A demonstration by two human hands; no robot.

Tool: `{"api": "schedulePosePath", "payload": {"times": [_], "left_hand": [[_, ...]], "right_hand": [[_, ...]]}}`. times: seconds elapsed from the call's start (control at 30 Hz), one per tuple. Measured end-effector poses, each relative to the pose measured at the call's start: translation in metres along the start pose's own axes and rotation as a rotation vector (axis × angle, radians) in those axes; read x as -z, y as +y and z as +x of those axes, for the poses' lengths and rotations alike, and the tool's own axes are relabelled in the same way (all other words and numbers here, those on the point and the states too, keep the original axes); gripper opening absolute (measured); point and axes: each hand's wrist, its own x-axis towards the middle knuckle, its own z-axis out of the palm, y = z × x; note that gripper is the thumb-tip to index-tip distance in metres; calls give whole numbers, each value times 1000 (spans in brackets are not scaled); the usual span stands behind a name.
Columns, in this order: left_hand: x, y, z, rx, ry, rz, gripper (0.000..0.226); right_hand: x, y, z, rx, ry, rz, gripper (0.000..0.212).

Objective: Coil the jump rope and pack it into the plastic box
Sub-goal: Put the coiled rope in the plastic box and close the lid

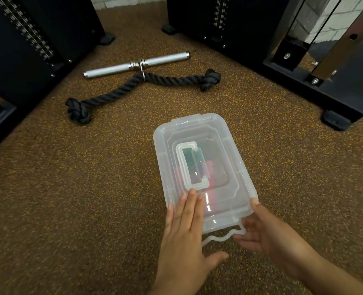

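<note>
1. Your left hand [183, 222] lies flat and open, palm down, fingers extended together on the near-left part of the lid [204, 167] of the plastic box [236, 179]. It grips nothing.
2. Your right hand [263, 233] is at the near-right corner of the box. The thumb rests on the lid rim; the fingers curl loosely under the near latch flap [221, 238], which sticks out unclipped toward you. The hand is not clenched.
3. The box sits lid-on directly ahead of you, long axis running away from you, tilted slightly to the left. A folded carry handle [189, 165] lies flat in the lid recess.
4. The jump rope [211, 177] is inside the box. Only red and green shapes show through the translucent lid; its coiling cannot be judged.
5. Open floor [74, 199] surrounds the box on the left, right and near sides.
6. Beyond the far edge, well apart from the box, a black braided rope [133, 86] with knotted ends lies across the floor. A short metal bar [137, 64] lies just behind it, ring touching the rope's middle.
7. Black machine frames [27, 50] bound the area at far left and far right. A rubber foot [336, 122] stands near the box's far-right side.
8. The floor is brown speckled rubber matting. A pale block wall [334, 20] shows at the upper right.
</note>
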Motion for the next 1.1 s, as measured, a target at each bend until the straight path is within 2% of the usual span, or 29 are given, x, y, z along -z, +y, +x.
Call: {"api": "schedulePosePath", "payload": {"times": [0.1,0.2,0.27,0.33,0.4,0.47,0.7,0.83,0.97,1.1], "left_hand": [[1,2,4,21,-1,52,133],[4,2,6,-8,94,4,110],[9,3,7,8,118,-12,102],[11,5,7,14,132,-19,99],[12,7,7,8,138,-9,98],[12,8,8,10,137,9,99],[13,11,13,22,152,67,93],[16,6,14,8,183,54,81],[22,1,16,1,173,0,78],[29,-1,18,-32,184,-145,65]], "right_hand": [[-2,0,-5,-29,-24,67,43],[1,2,-9,37,23,-16,51],[4,4,-14,272,97,-302,75],[10,4,-17,658,190,-789,94],[17,5,-11,1002,213,-1254,90],[17,4,-1,1112,169,-1468,78],[10,0,10,1214,88,-1435,44],[11,-7,10,1194,35,-1435,41],[12,-20,11,1163,-46,-1451,39],[7,-38,16,1207,-63,-1275,32]]}}
